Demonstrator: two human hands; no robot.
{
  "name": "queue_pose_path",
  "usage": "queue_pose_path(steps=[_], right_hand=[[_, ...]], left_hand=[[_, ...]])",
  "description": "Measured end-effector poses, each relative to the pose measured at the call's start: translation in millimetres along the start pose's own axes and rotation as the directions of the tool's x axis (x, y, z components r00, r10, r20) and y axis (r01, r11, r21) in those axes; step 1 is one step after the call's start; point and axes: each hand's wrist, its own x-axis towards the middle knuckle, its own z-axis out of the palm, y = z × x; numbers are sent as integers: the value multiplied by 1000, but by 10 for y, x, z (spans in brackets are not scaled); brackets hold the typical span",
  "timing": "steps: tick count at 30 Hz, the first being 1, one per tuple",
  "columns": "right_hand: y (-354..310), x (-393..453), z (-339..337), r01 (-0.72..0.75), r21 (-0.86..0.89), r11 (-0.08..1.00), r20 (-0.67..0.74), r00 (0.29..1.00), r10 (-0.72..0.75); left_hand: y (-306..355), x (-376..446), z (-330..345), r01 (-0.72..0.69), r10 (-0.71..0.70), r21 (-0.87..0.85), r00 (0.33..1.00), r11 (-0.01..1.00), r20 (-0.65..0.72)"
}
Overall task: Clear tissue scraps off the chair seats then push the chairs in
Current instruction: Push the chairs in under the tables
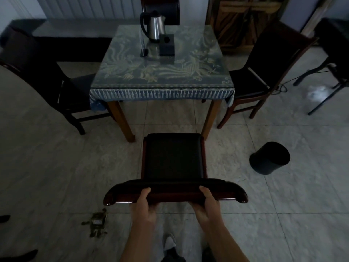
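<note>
Chair [173,157] with the dark padded seat stands just short of the table [162,72], its seat front level with the two near table legs and its glossy top rail nearest the person. Both hands are on that rail. Left hand [144,203] grips it left of centre, thumb laid over the top, fingers curled underneath out of sight. Right hand [206,202] mirrors it right of centre, thumb up on the rail, fingers wrapped below. Both forearms reach straight forward from the bottom edge, roughly parallel, wrists a touch bent down.

Beyond the fingertips lies the seat, dark and bare-looking, though the light is too dim to rule on small scraps. Farther past the fingers, the table carries a patterned blue cloth with a steel kettle [154,25] and a dark box [166,45] just beside it. Out to the left of the left hand, a second chair [56,82] sits angled at the table's side; out beyond the right hand, a third chair [264,72] stands at the opposite side. A fourth chair back [162,8] shows behind the kettle. Right of the right hand, on the tiled floor, a black bin [269,157] stands tilted-looking. Below and left of the left hand, a small heap of greenish debris [96,224] lies on the tiles.
</note>
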Motion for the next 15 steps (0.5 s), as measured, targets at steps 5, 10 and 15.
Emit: queue_pose_path(steps=[5, 10, 15], right_hand=[[78, 31, 80, 3, 7, 1000, 10, 1000, -3], [109, 42, 68, 9, 4, 1000, 7, 1000, -9], [124, 101, 37, 17, -35, 999, -27, 999, -18]], left_hand=[[89, 35, -24, -26, 26, 10, 1000, 1000, 10], [124, -107, -104, -144, 113, 195, 981, 970, 160], [152, -311, -211, -279, 189, 251, 925, 927, 330]])
